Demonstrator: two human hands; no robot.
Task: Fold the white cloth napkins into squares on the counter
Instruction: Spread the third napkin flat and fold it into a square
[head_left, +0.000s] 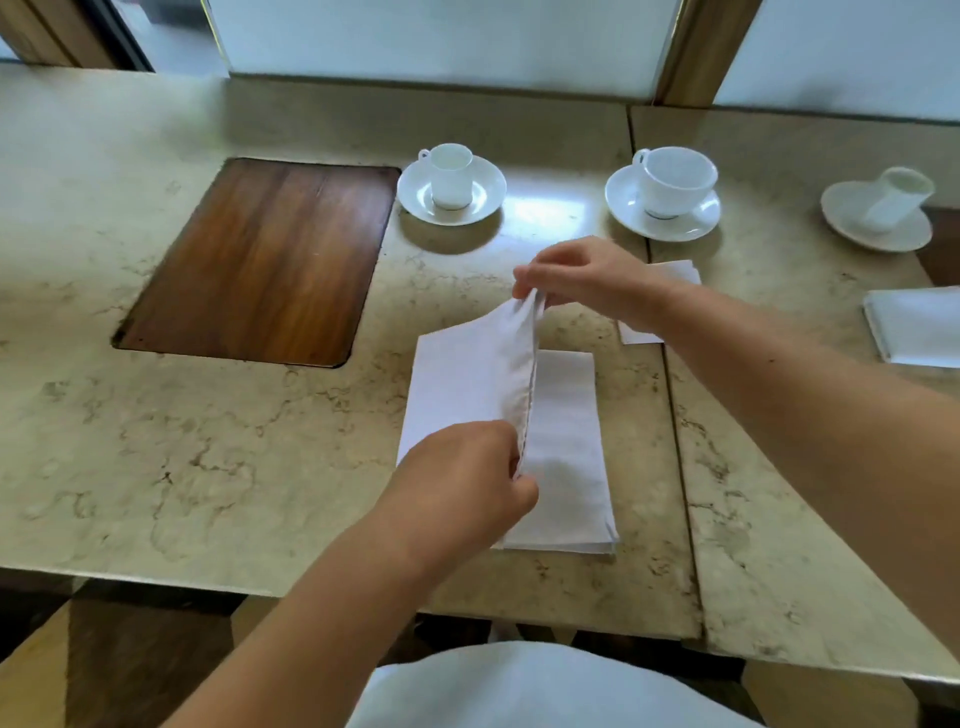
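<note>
While both hands work over the marble counter (156, 457), a white napkin (566, 441) lies flat near the front edge, lengthwise away from the person, with one long edge raised off the surface. The right hand (582, 280) pinches the far end of that raised edge between thumb and fingertips, its fingers curled, holding the cloth clear of the counter. The left hand (462, 483) pinches the near end of the same edge, fingers curled around the hem. Between the two hands the lifted flap stands roughly upright along the napkin's middle line, while the rest of the napkin rests on the counter on either side of it.

A second folded napkin (639, 332) lies just beyond, partly hidden under the right forearm. A third folded napkin (914, 327) lies well apart at the right edge of view.

Further observations: a dark wooden inset panel (260, 260) sits flush in the counter to the left of the napkin. Behind the hands stand a small white cup on a saucer (452, 182) and a wider white cup on a saucer (665, 192). A third cup and saucer (883, 208) stands far right, blurred. A seam (670, 415) in the counter runs front to back just right of the napkin being folded.
</note>
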